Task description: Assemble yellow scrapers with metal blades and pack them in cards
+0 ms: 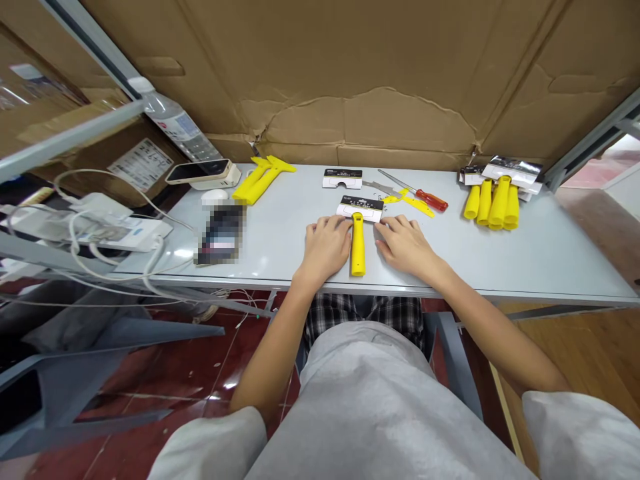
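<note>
Hands resting on a pale grey table, viewed from above and behind. Left hand lies palm down just left of a yellow-handled scraper, fingers loosely curled, fingertips touching the left end of the scraper's black-and-white card sleeve; it grips nothing. Right hand lies palm down just right of the handle, fingers spread slightly and reaching the right end of the same sleeve; it too grips nothing. The scraper sits near the front edge of the table at its middle, handle pointing toward the person, sleeve end toward the back edge.

Behind it lie a second card sleeve, a red-handled screwdriver and small yellow pieces. At the back right corner stands a cluster of yellow handles with packaged cards. Toward the back left corner lie further yellow scrapers, a phone on a white stand and a blurred dark object. White cables hang off the left edge. Cardboard backs the table.
</note>
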### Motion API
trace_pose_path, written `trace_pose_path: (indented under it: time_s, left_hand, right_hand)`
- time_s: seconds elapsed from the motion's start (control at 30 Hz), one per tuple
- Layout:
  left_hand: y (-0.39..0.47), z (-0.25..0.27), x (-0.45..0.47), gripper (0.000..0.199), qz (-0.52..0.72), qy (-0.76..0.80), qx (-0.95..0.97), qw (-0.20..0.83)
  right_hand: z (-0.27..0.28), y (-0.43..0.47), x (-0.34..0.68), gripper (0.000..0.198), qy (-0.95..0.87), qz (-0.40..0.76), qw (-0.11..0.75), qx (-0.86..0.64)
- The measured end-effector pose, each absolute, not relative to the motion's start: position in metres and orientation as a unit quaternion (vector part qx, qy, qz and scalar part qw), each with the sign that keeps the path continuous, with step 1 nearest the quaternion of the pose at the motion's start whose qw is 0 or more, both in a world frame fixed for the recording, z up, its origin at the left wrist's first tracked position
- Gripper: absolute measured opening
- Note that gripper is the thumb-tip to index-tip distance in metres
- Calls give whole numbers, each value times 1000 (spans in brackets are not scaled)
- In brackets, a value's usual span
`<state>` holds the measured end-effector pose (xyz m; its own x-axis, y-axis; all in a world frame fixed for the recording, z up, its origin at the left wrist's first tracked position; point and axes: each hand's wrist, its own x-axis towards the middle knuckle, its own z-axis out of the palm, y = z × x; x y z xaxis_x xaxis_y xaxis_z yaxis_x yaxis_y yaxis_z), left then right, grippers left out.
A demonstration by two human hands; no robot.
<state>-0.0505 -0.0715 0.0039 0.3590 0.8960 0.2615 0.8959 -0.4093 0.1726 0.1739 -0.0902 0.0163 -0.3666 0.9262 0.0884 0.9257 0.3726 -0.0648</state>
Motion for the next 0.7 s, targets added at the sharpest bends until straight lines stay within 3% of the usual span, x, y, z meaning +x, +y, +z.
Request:
trace_pose_path:
  time_s: [0.3,0.7]
  left_hand:
    - [-63,2,-52,42,172,545,821,12]
    - [-79,-12,-58,53,172,528,831,33]
  right_hand:
    - [20,-70,161,57,-800,-4,51,-598]
    - [16,-100,153,62,-792,27,59,-607]
